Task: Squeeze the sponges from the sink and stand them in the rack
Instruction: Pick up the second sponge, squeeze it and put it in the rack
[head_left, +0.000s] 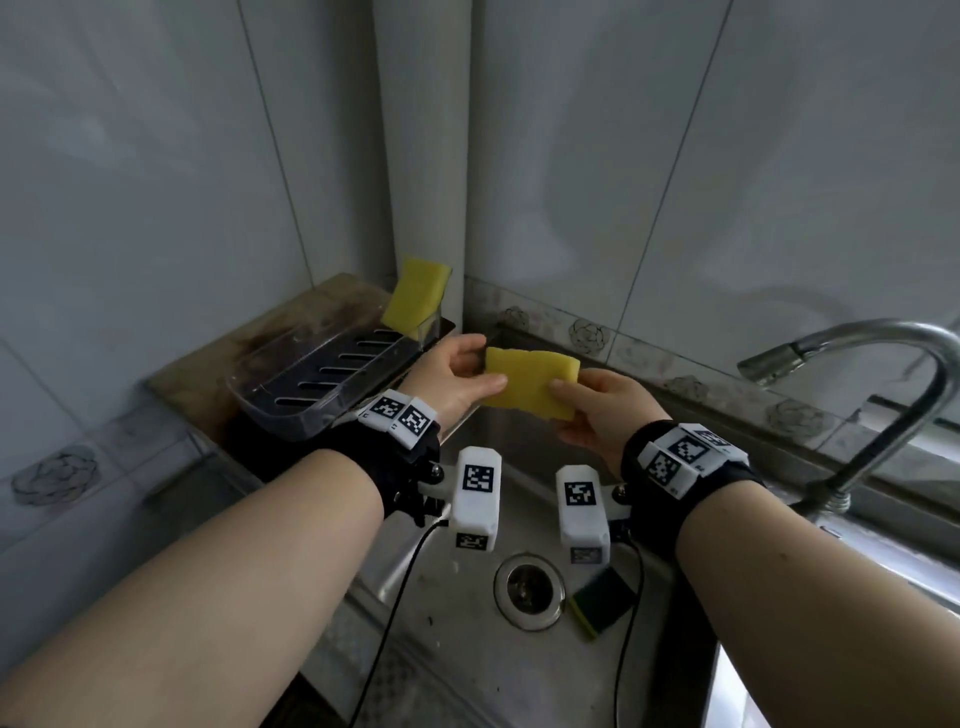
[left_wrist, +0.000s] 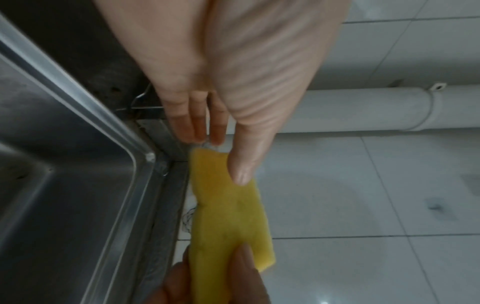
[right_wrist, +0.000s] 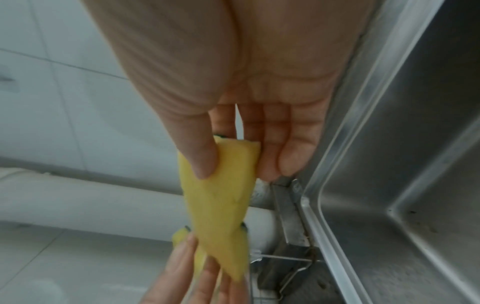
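Note:
Both hands hold one yellow sponge flat in the air above the sink's back left corner. My left hand pinches its left end, thumb on top. My right hand pinches its right end between thumb and fingers. The same sponge fills both wrist views. A second yellow sponge stands tilted at the far end of the clear rack on the left counter. A third sponge, green side up, lies in the steel sink beside the drain.
A steel faucet arches over the sink's right rear. The drain sits mid-basin. Tiled walls meet in a corner with a white pipe behind the rack. Black cables hang from both wrist cameras into the basin.

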